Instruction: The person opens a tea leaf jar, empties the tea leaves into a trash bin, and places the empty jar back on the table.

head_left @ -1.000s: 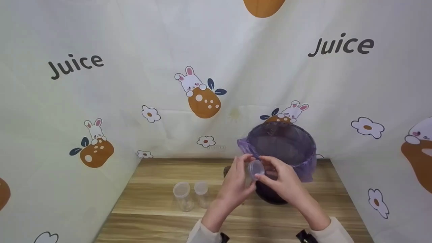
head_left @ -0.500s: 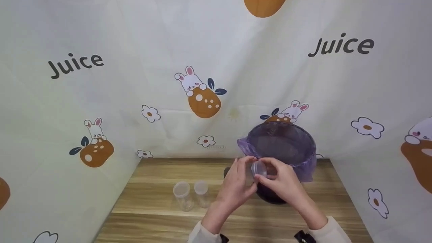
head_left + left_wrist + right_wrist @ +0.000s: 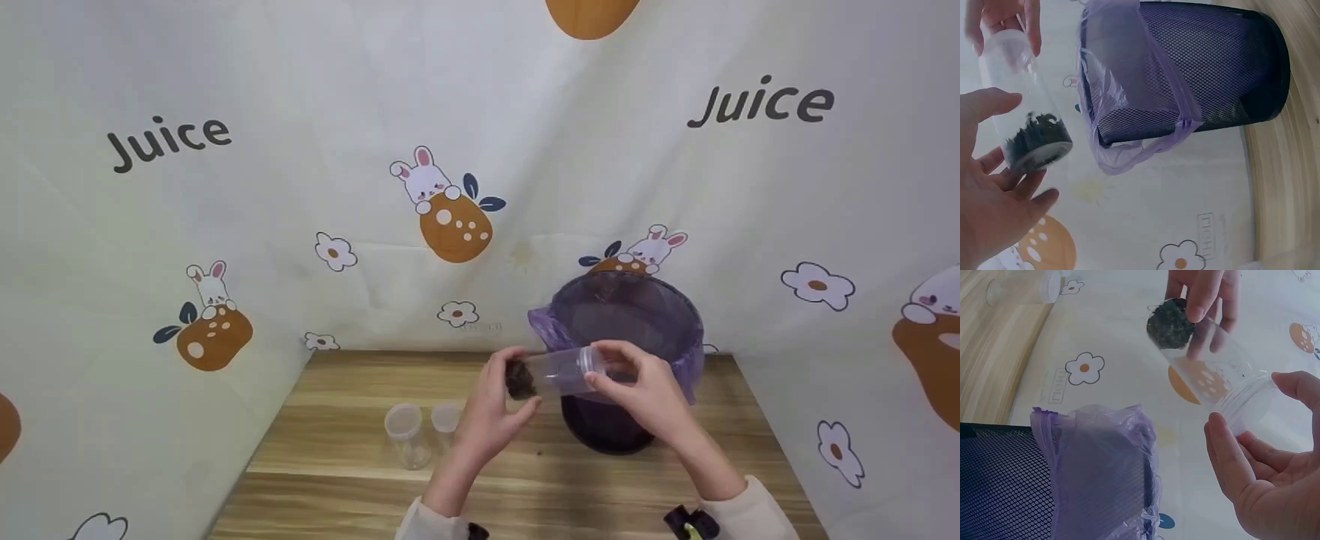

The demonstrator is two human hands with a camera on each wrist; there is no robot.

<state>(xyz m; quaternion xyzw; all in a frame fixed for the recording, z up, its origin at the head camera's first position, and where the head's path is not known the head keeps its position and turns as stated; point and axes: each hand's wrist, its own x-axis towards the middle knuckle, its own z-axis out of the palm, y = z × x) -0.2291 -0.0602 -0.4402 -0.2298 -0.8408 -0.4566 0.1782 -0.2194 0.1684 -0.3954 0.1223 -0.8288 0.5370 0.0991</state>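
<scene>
A clear plastic jar (image 3: 559, 375) lies on its side in the air, held between both hands in front of a waste bin. Dark dried leaves (image 3: 1039, 132) sit at its base end. My left hand (image 3: 487, 409) holds that base end, thumb on one side and fingers on the other. At the other end, my right hand (image 3: 651, 386) grips the jar's lid (image 3: 1247, 402) between thumb and fingers.
The black mesh bin (image 3: 607, 431), lined with a purple bag (image 3: 546, 330), stands behind the hands at the right. Two lidded clear jars (image 3: 411, 446) stand left on the wooden table (image 3: 322, 495). A printed cloth (image 3: 337, 150) encloses the back and sides.
The jar has turned from its lid facing me to lying sideways, its leaf-filled base now showing at the left. My left hand has shifted left to the base; the right hand slightly right.
</scene>
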